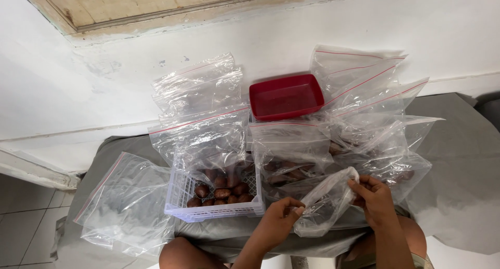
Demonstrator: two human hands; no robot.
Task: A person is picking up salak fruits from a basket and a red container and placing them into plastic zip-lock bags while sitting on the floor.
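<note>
— Clear plastic bag [325,201], where is it sitting?
— Just right of the white basket [213,209]; left hand [276,222] and right hand [375,198] are both pinching it, grip closed.
— Red tray [286,96]?
— Lying behind the basket.

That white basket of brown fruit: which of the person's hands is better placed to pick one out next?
Probably the left hand. It sits right beside the white basket of brown fruit, gripping only an edge of the clear bag. The right hand is on the bag's far side, farther away.

Bare forearms, bare knees — no sleeves (perhaps patterned shorts, bottom right).
</note>
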